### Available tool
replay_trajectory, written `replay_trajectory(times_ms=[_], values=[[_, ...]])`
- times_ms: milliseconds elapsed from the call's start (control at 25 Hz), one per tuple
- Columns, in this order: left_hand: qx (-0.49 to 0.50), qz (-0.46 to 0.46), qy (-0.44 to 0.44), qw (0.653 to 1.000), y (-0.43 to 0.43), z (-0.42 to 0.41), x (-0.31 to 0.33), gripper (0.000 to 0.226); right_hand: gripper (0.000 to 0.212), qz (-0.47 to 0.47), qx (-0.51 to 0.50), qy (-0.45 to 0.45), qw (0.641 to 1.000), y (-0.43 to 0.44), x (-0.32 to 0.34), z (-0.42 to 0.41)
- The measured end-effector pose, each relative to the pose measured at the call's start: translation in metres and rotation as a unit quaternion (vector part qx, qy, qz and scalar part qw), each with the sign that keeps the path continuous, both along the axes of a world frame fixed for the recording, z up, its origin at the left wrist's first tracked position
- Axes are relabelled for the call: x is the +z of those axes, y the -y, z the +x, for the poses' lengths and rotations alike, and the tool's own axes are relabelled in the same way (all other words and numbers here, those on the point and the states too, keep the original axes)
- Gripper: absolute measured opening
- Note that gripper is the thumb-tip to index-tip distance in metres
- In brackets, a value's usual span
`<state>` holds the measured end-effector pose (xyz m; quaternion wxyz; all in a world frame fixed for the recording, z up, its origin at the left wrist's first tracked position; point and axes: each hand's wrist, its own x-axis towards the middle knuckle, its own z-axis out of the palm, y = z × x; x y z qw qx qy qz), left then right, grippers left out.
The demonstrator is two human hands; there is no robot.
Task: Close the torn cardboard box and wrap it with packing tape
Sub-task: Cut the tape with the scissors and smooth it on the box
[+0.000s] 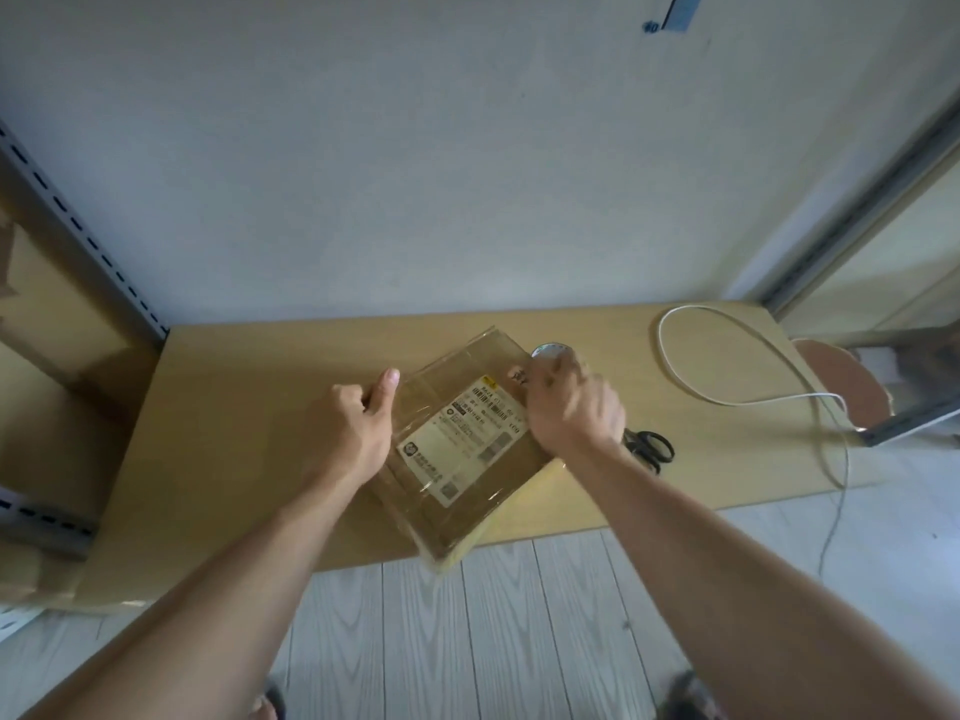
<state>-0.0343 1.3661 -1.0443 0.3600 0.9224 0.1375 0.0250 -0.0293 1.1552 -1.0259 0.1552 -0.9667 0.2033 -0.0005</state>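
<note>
A: Head view, only one we've got. Where's the cardboard box (415, 504)?

B: Flat on the table (234, 433), turned diagonal, near the front edge. Its near corner sticks out past the edge, over the floor (519, 615). Printed label (462, 439) faces up, and we see glossy clear film across the top.

A: Left hand (353, 428)?

B: At the box's left edge. Fingers curled in, thumb straight and lying along the edge, so we'd call it holding the box there. Fingertips are hidden, so we can't tell how far under they go.

A: Right hand (571, 413)?

B: Over the box's far right corner, motion-blurred. Fingers are closed round the tape roll (550, 351); only part of the roll's rim shows beyond the knuckles. We can't make out a tape strip btwn roll & box.

A: Other stuff?

B: Black-handled scissors (649, 449) on the table just right of the right wrist, partly hidden by it. A white cable (727, 356) loops over the table's right end and drops off the side. Plain wall (415, 174) behind the table.
</note>
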Motion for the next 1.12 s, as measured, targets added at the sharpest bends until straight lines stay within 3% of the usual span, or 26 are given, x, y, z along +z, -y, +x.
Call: replay_trajectory(times_ms=[200,280,360,400,520,600,680,760,920,1040,1120], values=[[-0.037,-0.031,-0.012,0.999,0.01,-0.017,-0.005,0.05,0.049,0.093,-0.14,0.093,0.981,0.013,-0.003,0.045],[-0.11,-0.099,-0.118,0.982,0.0,-0.013,-0.012,0.059,0.049,0.132,-0.171,0.121,0.969,0.015,0.001,0.058],[-0.161,-0.245,-0.254,0.922,-0.01,-0.011,-0.013,0.085,0.047,0.232,-0.187,0.124,0.947,0.016,0.0,0.049],[-0.16,-0.295,-0.274,0.901,-0.012,-0.014,-0.015,0.088,0.051,0.335,-0.163,0.116,0.921,0.012,-0.007,0.035],[-0.1,-0.383,-0.147,0.906,-0.003,-0.032,-0.02,0.041,0.074,0.633,-0.086,0.052,0.768,-0.001,-0.03,-0.038],[-0.07,-0.427,-0.137,0.891,0.003,-0.041,-0.018,0.037,0.067,0.717,-0.098,0.038,0.689,-0.006,-0.032,-0.074],[-0.06,-0.462,-0.207,0.86,0.004,-0.044,-0.011,0.041,0.07,0.775,-0.08,0.014,0.627,-0.011,-0.029,-0.089],[-0.043,-0.49,-0.246,0.835,0.001,-0.038,-0.007,0.052,0.075,0.793,-0.097,0.017,0.601,-0.013,-0.031,-0.087],[0.005,-0.514,-0.243,0.823,0.009,-0.045,0.0,0.076,0.069,0.78,-0.144,0.029,0.608,-0.016,-0.03,-0.086],[0.021,-0.548,-0.255,0.796,0.011,-0.052,0.015,0.08,0.062,0.694,-0.236,0.01,0.68,-0.019,-0.009,-0.084],[0.001,-0.573,-0.222,0.789,0.003,-0.047,0.033,0.083,0.076,0.68,-0.203,-0.03,0.704,-0.014,0.008,-0.083]])
